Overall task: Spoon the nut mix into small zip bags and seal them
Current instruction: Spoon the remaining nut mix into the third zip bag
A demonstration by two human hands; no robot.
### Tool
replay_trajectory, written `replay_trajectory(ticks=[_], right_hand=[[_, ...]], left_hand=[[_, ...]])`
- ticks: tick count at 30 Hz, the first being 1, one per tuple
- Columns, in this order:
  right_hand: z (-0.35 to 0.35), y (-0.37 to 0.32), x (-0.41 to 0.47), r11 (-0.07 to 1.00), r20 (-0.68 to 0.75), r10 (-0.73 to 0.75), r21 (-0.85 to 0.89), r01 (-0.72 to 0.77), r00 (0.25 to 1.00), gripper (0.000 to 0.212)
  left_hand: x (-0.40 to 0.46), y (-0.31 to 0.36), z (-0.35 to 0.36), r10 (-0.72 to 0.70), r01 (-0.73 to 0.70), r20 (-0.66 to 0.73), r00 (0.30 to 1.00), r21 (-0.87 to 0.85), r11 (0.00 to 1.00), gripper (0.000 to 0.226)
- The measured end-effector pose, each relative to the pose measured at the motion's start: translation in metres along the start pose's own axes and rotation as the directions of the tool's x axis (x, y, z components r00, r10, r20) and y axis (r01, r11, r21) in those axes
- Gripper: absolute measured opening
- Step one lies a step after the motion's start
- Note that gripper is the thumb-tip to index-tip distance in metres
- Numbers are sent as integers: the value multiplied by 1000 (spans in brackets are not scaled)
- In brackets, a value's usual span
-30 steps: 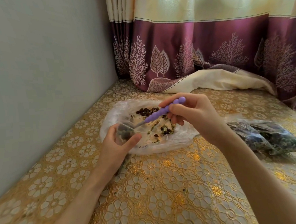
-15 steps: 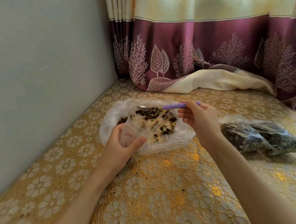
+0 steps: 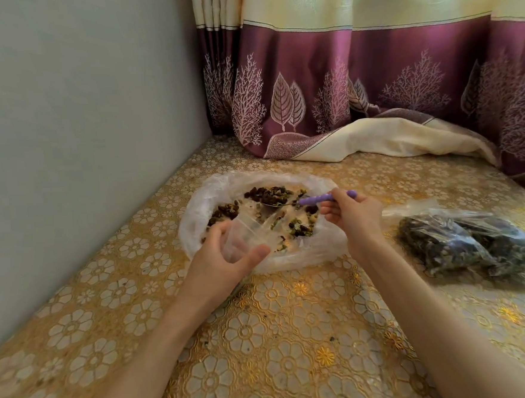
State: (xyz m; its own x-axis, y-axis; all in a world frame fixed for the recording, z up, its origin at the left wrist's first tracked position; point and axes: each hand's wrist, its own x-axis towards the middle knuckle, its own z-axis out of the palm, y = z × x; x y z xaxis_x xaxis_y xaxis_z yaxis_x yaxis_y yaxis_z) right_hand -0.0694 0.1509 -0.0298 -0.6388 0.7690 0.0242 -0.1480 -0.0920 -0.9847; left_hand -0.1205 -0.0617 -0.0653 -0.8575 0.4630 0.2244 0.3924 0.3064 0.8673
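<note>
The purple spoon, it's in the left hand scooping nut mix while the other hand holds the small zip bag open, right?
Not quite. The head view shows the purple spoon in the right hand, scooping nut mix; the left hand holds the small zip bag open.

The nut mix (image 3: 275,216) lies on an open plastic bag (image 3: 314,251), filled bags (image 3: 475,246) to its right.

The spoon (image 3: 305,200) has left the zip bag (image 3: 248,235) and now digs (bowl down) into the nut mix (image 3: 273,195).
</note>
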Motion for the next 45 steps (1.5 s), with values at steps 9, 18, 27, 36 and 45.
replay_trajectory(ticks=[9,18,27,36,45], right_hand=[[10,7,9,994,25,-63,-88,65,998,32],[9,9,11,1000,66,10,-1,-10,998,23],[-6,-5,-6,979,55,67,187,-76,996,12],[-10,-36,-19,977,159,-7,213,-28,987,16],[-5,-57,-36,985,328,-172,70,158,929,22]], left_hand=[[1,1,0,-26,25,20,999,5,1000,83],[1,0,0,-18,19,34,999,-20,1000,77],[1,2,-1,-13,12,-6,1000,-160,987,62],[2,4,-4,-32,18,-79,996,-171,985,71],[2,6,-8,-64,27,-131,989,-266,964,82]])
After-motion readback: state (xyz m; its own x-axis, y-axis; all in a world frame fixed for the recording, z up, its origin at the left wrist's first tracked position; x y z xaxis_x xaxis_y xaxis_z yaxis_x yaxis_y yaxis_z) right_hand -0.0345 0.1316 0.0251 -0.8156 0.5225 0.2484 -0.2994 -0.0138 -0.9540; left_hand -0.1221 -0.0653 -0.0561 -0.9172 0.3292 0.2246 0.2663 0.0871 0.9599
